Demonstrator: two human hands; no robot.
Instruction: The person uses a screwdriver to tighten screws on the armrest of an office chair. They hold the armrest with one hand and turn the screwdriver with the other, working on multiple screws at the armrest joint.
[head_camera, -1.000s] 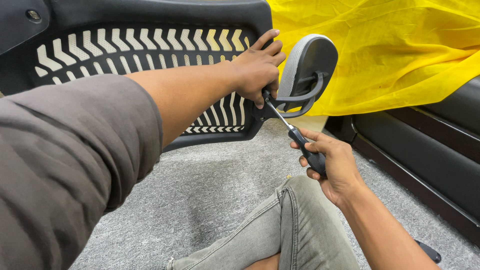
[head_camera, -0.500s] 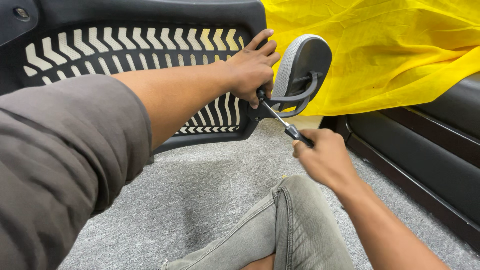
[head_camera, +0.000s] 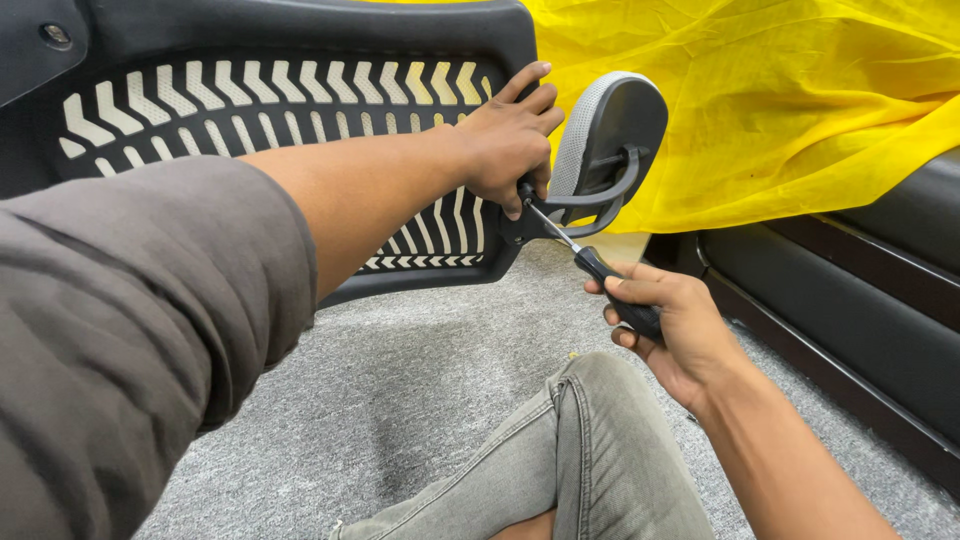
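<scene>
While the left hand (head_camera: 505, 150) steadies the armrest (head_camera: 605, 150) against the chair back (head_camera: 300, 90), the right hand (head_camera: 665, 320), its grip closed on the screwdriver (head_camera: 590, 265), works at the joint, so fastening seems unfinished.

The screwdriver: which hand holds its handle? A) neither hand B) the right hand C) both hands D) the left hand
B: the right hand wraps the screwdriver handle, while the left hand rests on the black chair back by the tip.
</scene>
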